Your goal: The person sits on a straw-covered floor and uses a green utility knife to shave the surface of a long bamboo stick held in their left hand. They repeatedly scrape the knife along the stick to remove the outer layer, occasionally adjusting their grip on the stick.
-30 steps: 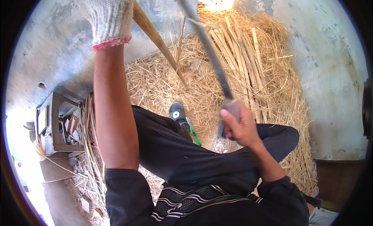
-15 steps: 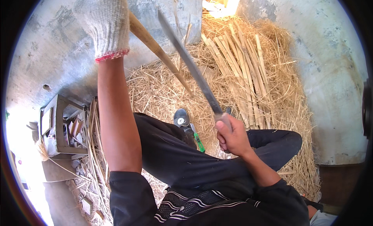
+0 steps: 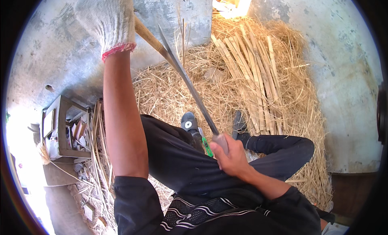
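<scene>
My left hand (image 3: 107, 20), in a white knit glove with a red cuff, is raised at the top left. It is closed around a bamboo stick (image 3: 148, 36) that slants down to the right; the glove's back hides the fingers. My bare right hand (image 3: 233, 156) is wrapped round the wooden handle of a long knife (image 3: 195, 93), held above my lap. The narrow, dark blade points up and left, and its upper part overlaps the stick. Whether the edge touches the stick, I cannot tell.
Split bamboo strips (image 3: 254, 77) lie in a bundle on fibrous shavings (image 3: 165, 89). A green-handled tool (image 3: 207, 147) is beside my left shoe (image 3: 189, 122). At the left stands a wooden frame (image 3: 60, 128) holding scraps. Grey walls (image 3: 335, 73) rise on both sides.
My right hand has moved left and down with the knife, bringing the blade over the stick. My left hand has stayed nearly in place, and the stick's lower end has swung upward.
</scene>
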The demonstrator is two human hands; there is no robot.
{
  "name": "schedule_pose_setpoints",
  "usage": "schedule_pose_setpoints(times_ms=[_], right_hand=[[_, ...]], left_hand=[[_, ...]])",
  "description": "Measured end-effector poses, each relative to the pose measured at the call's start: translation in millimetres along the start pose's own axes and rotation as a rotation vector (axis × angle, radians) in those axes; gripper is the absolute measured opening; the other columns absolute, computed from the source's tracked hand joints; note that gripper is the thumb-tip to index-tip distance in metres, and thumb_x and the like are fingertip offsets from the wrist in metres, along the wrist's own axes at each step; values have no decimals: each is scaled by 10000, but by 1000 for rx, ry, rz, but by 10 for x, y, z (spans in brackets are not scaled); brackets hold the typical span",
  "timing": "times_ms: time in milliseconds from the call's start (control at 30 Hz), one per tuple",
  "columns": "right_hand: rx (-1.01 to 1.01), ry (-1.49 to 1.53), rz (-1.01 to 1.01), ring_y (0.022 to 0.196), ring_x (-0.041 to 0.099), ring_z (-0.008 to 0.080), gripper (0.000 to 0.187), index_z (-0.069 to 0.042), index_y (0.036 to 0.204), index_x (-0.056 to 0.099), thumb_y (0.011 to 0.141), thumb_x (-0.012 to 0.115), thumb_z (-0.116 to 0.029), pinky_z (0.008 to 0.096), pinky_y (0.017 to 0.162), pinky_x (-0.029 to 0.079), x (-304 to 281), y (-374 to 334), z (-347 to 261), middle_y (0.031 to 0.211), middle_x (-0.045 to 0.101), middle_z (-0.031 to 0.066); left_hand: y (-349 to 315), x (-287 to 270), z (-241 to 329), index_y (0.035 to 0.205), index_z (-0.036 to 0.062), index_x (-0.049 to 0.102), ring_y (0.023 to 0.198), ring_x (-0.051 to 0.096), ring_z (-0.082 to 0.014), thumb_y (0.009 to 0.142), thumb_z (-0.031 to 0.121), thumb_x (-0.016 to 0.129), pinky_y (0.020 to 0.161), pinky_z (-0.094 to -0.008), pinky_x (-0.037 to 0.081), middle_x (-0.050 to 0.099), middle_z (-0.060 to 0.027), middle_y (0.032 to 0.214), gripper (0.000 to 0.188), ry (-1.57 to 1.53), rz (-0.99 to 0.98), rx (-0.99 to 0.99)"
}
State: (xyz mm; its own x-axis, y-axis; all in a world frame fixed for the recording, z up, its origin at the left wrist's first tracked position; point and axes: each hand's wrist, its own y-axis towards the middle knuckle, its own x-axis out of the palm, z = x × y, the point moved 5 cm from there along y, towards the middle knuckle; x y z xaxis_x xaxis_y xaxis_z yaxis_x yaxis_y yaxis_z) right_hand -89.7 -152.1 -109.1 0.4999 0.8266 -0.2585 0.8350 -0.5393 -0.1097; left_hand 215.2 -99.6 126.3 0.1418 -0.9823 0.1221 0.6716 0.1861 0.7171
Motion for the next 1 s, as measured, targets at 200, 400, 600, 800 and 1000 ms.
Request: schedule_pose_setpoints(times_ms=[200, 400, 600, 800, 1000], right_hand=[[10, -341, 60, 553, 623, 306, 441, 26, 903, 616, 950, 597, -412, 409, 553, 469, -136, 550, 594, 658, 622, 187], [-71, -319, 52, 565, 632, 310, 434, 17, 867, 597, 947, 599, -410, 418, 560, 470, -186, 543, 165, 655, 608, 201], [-131, -381, 128, 626, 624, 400, 475, 49, 894, 604, 940, 588, -423, 512, 654, 469, 55, 870, 794, 666, 618, 242], [578, 738, -331, 337, 421, 99, 471, -65, 826, 513, 988, 505, -507, 273, 331, 373, -21, 882, 1260, 494, 431, -9], [418, 520, -288, 360, 404, 72, 434, -91, 826, 505, 989, 506, -493, 252, 345, 379, -122, 660, 425, 539, 441, -29]], left_hand=[[-64, 47, 84, 800, 3, 685, 682, 618, -154, 938, 313, 638, 667, -302, 508, 651, -69, 733, 343, -153, 4, -104], [-87, 45, 93, 660, 172, 474, 552, 370, -59, 995, 328, 557, 498, -249, 274, 405, 65, 605, 378, -372, -108, 38], [354, -83, -386, 821, -7, 683, 669, 614, -168, 914, 262, 674, 679, -314, 520, 639, -85, 764, 285, -229, -149, 152], [103, 23, -163, 805, 0, 671, 652, 611, -204, 906, 253, 679, 683, -354, 520, 623, -84, 718, 272, -414, -104, -145], [273, -115, -121, 854, -24, 672, 726, 655, -220, 934, 286, 629, 687, -364, 517, 649, -95, 792, 323, -302, -60, -76]])
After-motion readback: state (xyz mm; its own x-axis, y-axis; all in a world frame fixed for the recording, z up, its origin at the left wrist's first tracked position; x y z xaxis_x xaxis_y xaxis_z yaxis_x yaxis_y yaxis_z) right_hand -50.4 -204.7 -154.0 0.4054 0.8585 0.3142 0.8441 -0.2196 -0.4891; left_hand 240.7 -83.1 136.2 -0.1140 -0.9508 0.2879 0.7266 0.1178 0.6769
